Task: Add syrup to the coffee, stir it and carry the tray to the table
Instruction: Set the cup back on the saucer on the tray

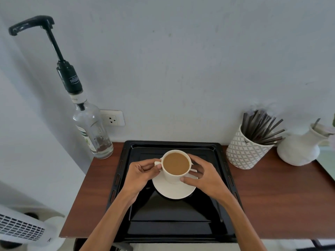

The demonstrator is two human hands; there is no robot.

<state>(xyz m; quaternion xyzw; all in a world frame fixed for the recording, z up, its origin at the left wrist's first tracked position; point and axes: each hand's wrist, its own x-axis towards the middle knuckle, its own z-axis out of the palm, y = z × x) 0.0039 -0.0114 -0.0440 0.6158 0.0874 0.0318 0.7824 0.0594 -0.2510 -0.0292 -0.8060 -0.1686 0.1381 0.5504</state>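
Coffee (175,163), milky brown, fills the white cup (175,175) on its saucer (172,191) in the black tray (125,178); left hand (139,175) pinches the handle, right hand (203,176) cups its side.

1 cup (175,164), perhaps 15 stirrers (261,127)

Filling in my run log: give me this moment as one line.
stage: before syrup | left hand: on cup handle | right hand: on cup side | cup: on saucer, in tray | syrup bottle: untouched
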